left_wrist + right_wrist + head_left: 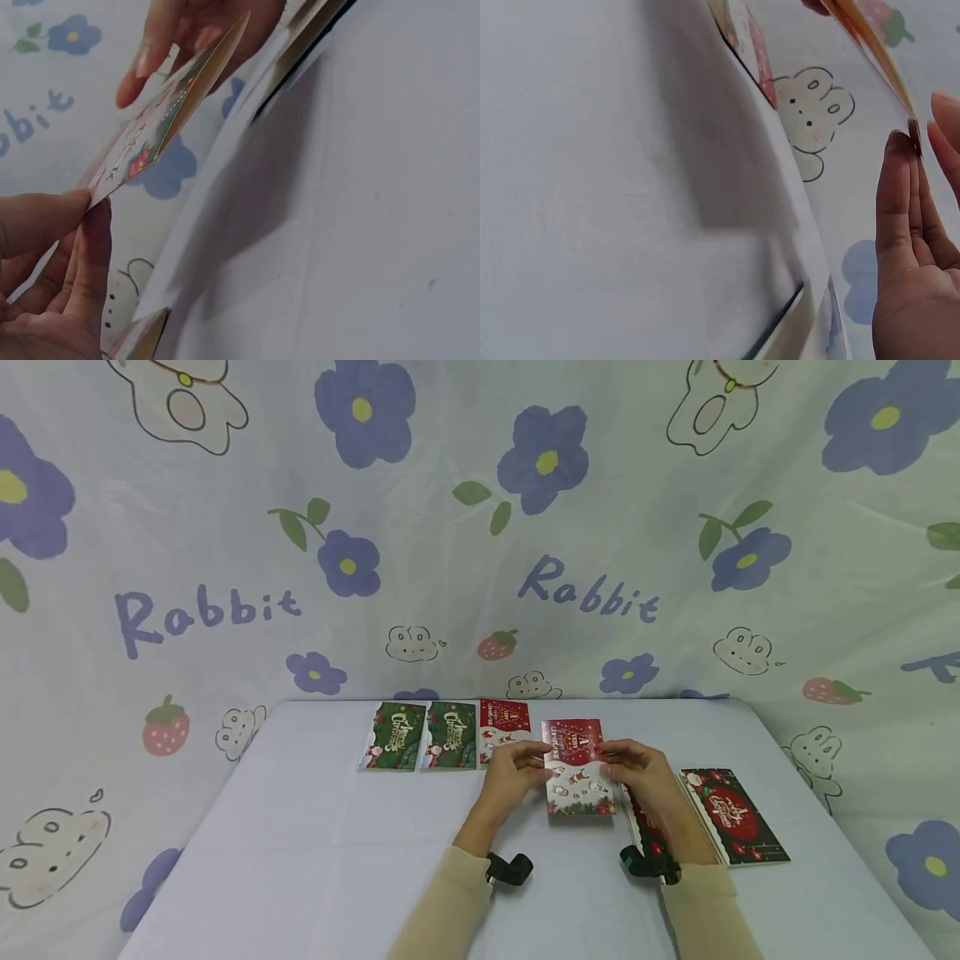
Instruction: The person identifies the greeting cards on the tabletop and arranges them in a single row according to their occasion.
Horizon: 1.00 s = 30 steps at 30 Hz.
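Observation:
A red-and-white Christmas card (pixel 579 785) is held up over the table, its printed front facing me. My left hand (pixel 513 781) pinches its left edge between thumb and fingers, as the left wrist view shows close up at the card (pixel 142 146). At the opposite edge is my right hand (pixel 641 772). In the right wrist view its straight fingers (pixel 900 202) touch the card's edge (pixel 889 71), while the thumb stands apart from it. The card is folded, and its leaves gape slightly, showing a cream inside.
Two green Christmas cards (pixel 393 737) and another red-and-white card (pixel 501 727) lie in a row at the back. Dark cards with red print (pixel 733 817) lie to the right, some partly hidden under the right forearm. A white cloth covers the table (pixel 315 860); a patterned curtain (pixel 435 568) hangs behind.

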### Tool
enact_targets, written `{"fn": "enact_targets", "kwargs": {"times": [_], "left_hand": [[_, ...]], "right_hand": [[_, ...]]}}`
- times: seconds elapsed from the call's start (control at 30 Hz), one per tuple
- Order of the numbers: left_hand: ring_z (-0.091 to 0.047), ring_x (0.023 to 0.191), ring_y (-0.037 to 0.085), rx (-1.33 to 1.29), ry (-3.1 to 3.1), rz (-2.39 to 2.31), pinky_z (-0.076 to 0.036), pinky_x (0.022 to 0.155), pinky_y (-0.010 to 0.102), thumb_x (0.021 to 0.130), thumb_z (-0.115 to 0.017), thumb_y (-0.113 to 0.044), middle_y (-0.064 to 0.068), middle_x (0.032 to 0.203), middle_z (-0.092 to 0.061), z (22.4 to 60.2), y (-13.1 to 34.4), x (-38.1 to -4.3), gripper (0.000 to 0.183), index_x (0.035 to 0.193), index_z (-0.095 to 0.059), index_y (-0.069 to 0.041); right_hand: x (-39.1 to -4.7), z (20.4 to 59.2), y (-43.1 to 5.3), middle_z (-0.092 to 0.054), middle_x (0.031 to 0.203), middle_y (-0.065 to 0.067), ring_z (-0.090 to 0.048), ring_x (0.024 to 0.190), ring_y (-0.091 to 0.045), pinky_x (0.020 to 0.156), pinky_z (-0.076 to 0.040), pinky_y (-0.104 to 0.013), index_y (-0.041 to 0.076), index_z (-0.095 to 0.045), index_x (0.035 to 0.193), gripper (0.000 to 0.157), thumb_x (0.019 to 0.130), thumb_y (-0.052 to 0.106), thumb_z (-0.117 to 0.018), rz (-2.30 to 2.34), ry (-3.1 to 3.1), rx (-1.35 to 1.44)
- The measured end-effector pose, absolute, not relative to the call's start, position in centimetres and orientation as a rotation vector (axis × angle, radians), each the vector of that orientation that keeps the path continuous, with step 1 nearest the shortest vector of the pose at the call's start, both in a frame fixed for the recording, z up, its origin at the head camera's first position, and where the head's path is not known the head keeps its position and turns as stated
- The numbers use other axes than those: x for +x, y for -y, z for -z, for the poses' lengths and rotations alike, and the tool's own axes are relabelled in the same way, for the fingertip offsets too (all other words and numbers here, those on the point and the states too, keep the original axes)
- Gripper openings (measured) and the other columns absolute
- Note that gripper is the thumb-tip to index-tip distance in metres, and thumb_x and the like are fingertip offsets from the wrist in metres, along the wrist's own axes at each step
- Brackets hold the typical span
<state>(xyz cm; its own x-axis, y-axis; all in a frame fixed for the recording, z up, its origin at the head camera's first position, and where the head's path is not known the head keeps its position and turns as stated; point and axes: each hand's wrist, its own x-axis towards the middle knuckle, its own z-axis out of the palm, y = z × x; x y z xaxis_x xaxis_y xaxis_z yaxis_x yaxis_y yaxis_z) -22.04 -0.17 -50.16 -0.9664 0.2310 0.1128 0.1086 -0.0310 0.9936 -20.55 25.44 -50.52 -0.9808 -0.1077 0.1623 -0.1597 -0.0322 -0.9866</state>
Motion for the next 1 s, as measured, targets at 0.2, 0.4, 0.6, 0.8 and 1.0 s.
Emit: {"fn": "enact_targets", "kwargs": {"times": [0.2, 0.4, 0.6, 0.8, 1.0], "left_hand": [[-0.07, 0.099, 0.027, 0.352, -2.113, -2.205, -0.06, 0.08, 0.025, 0.085, -0.077, 0.016, 0.019, 0.121, -0.07, 50.0, 0.5, -22.3, 0.037, 0.119, -0.075, 0.003], [-0.071, 0.098, 0.024, 0.31, -2.115, -2.237, -0.059, 0.079, 0.023, 0.085, -0.078, 0.014, 0.017, 0.117, -0.072, 49.9, 0.6, -22.2, 0.033, 0.117, -0.074, 0.005], [-0.071, 0.098, 0.023, 0.278, -2.123, -2.263, -0.06, 0.079, 0.024, 0.086, -0.078, 0.014, 0.018, 0.114, -0.071, 49.9, 0.6, -22.0, 0.031, 0.115, -0.075, 0.006], [-0.072, 0.101, 0.031, 0.266, -2.145, -2.308, -0.061, 0.08, 0.025, 0.086, -0.078, 0.014, 0.021, 0.114, -0.071, 49.9, 0.4, -22.1, 0.031, 0.115, -0.075, 0.006], [-0.071, 0.102, 0.036, 0.272, -2.17, -2.344, -0.059, 0.077, 0.021, 0.086, -0.079, 0.013, 0.026, 0.116, -0.071, 50.2, -0.1, -22.6, 0.03, 0.115, -0.074, 0.009]], "right_hand": [[-20.7, 50.7, -25.1, -0.073, 0.116, -0.002, -0.066, 0.101, -0.015, 0.085, -0.056, -0.022, -0.018, -0.059, 0.131, 0.042, 0.093, -0.007, -0.074, -2.22, 2.149, 0.314], [-20.5, 50.6, -24.7, -0.072, 0.115, -0.002, -0.063, 0.1, -0.016, 0.082, -0.055, -0.022, -0.017, -0.06, 0.131, 0.042, 0.092, -0.008, -0.074, -2.204, 2.173, 0.25], [-20.6, 50.6, -24.4, -0.07, 0.115, -0.003, -0.062, 0.101, -0.015, 0.081, -0.056, -0.021, -0.017, -0.06, 0.131, 0.04, 0.093, -0.011, -0.071, -2.221, 2.171, 0.199], [-20.6, 50.3, -24.1, -0.066, 0.116, -0.009, -0.062, 0.1, -0.015, 0.081, -0.056, -0.02, -0.016, -0.06, 0.133, 0.04, 0.094, -0.01, -0.071, -2.197, 2.196, 0.17], [-20.8, 50.0, -23.8, -0.062, 0.121, -0.019, -0.06, 0.103, -0.018, 0.082, -0.054, -0.019, -0.012, -0.062, 0.134, 0.04, 0.096, -0.006, -0.071, -2.157, 2.214, 0.1]]}}
